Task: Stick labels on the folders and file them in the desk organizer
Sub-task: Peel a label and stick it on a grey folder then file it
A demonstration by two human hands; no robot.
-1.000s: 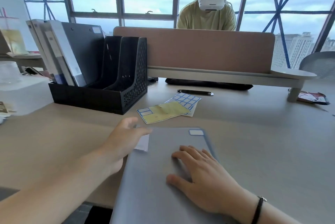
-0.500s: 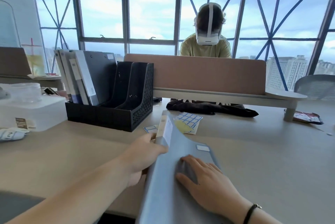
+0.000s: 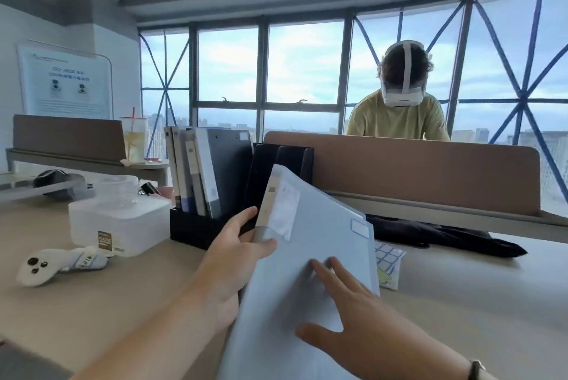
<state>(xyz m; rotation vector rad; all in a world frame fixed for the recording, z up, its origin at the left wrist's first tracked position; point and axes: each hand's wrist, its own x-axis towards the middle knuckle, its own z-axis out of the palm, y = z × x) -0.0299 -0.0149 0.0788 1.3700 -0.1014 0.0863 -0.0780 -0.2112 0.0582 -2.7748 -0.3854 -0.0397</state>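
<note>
A grey-blue folder [image 3: 310,244] is tilted up off the desk, its spine toward the black desk organizer [image 3: 196,227]. A small white label with a blue border [image 3: 359,228] sits near its top right corner. My left hand [image 3: 236,252] grips the folder's spine, thumb on the cover and fingers behind. My right hand [image 3: 353,318] lies flat on the cover with fingers straight. Several folders [image 3: 199,173] stand in the organizer's left slots; the right slots [image 3: 285,161] hold nothing. A label sheet [image 3: 388,259] lies on the desk, partly hidden behind the folder.
A white plastic box [image 3: 123,222] and a white controller [image 3: 46,264] sit left of the organizer. A brown divider panel [image 3: 430,173] runs behind the desk, with dark cloth [image 3: 445,239] at its foot. A person in a headset [image 3: 399,106] sits opposite.
The folder lay flat on the desk; my left hand took its spine and both hands raised and tilted it toward the organizer. The view has tipped upward.
</note>
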